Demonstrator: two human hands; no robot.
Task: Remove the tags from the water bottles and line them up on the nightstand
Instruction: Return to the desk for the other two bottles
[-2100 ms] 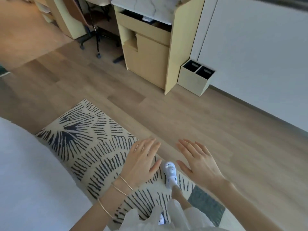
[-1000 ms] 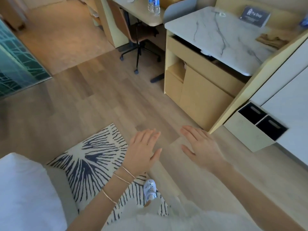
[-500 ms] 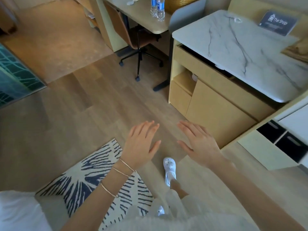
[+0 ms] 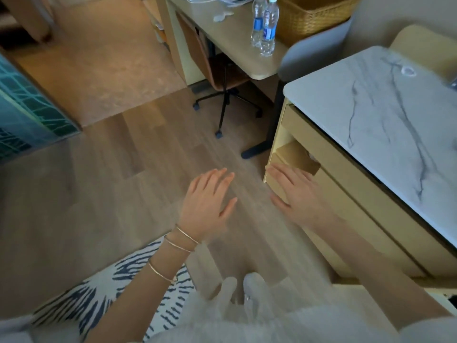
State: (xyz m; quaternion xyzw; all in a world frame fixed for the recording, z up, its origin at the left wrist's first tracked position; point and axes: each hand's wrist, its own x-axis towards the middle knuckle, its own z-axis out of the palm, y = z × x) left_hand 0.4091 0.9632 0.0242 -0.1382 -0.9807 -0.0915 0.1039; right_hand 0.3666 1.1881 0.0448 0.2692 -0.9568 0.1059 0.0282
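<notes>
Well ahead of the fingers, on the wooden counter at the top of the view, the two water bottles stand upright, close side by side near its front corner, with a woven basket just beyond them to the right. Both hands are held out palm down above the wood floor. The left hand, with thin bracelets at its wrist, has its fingers straight and slightly spread, holding nothing. The right hand is likewise flat and empty, its fingers reaching past the corner of a marble-topped cabinet on that side. The bottles lie forward of the gap between the two hands and a little toward the right one, so the right fingers are probably marginally nearer, yet neither hand is within reach and the person would seemingly need to step closer first. Their long axes run vertically, so a hand would most naturally wrap round a bottle's body from the side. Tags cannot be made out on them from here, and I cannot tell whether the marble-topped piece is the nightstand.
</notes>
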